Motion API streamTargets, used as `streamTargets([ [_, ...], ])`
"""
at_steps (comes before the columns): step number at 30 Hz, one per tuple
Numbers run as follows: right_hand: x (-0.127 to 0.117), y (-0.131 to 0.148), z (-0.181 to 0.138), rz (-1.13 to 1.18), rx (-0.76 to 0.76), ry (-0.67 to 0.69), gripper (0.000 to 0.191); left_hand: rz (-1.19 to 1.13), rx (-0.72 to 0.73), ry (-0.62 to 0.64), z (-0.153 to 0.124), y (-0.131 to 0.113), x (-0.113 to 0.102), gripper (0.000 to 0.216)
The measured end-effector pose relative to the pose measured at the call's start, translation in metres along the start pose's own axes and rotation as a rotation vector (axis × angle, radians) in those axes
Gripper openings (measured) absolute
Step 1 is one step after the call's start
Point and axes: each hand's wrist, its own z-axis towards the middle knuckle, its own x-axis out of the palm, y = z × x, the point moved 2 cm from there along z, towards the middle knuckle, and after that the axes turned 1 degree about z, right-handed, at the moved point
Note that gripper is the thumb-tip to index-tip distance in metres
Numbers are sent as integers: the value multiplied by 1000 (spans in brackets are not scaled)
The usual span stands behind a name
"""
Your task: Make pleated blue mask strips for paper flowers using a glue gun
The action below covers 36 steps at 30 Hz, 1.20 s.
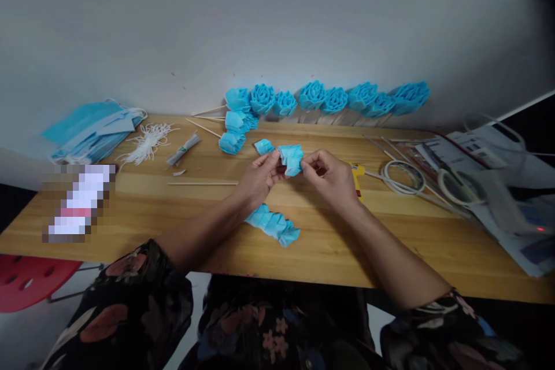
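Between my hands, above the wooden table, I hold a pleated strip of blue mask fabric [291, 159]. My left hand [260, 176] pinches its left end, and my right hand [327, 176] pinches its right end with thumb and forefinger. Another folded blue strip [275, 226] lies on the table below my left wrist. A small blue piece [263, 146] rests just behind my left fingers. To the left of that hand lies a thin wooden stick [202, 184], its right end hidden. Beside my right hand is a yellow glue gun [358, 176], partly covered.
Blue fabric roses [312, 95] on sticks line the wall. At left are stacked face masks [95, 130], white ear loops [150, 141], a bundle of thin strips [183, 150] and a blurred phone-like object [80, 202]. A coiled white cable [403, 178] and tape roll [462, 187] lie right.
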Motion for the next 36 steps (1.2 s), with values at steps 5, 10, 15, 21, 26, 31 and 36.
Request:
streamTargets([
  [5,1,-2,-1,-8,-18,4,12,19,1,7,0,-1,1,34],
  [10,2,-3,-1,-13,-25,3,11,40,-19,-12,1,-1,0,33],
  [15,-1,1,-3,13,-35,40,16,26,-19,-40,3,-1,-3,28],
  [21,-2,-6,0,305,86,41,26,3,-29,-36,2,-1,-2,25],
  [26,10,-10,0,535,179,203,61,47,-77,43,-3,0,2,25],
  [31,13,-12,-2,524,200,222,68,140,-107,88,-7,0,4,30],
  [36,13,-16,-3,479,175,224,68,308,-54,112,-7,-3,3,28],
])
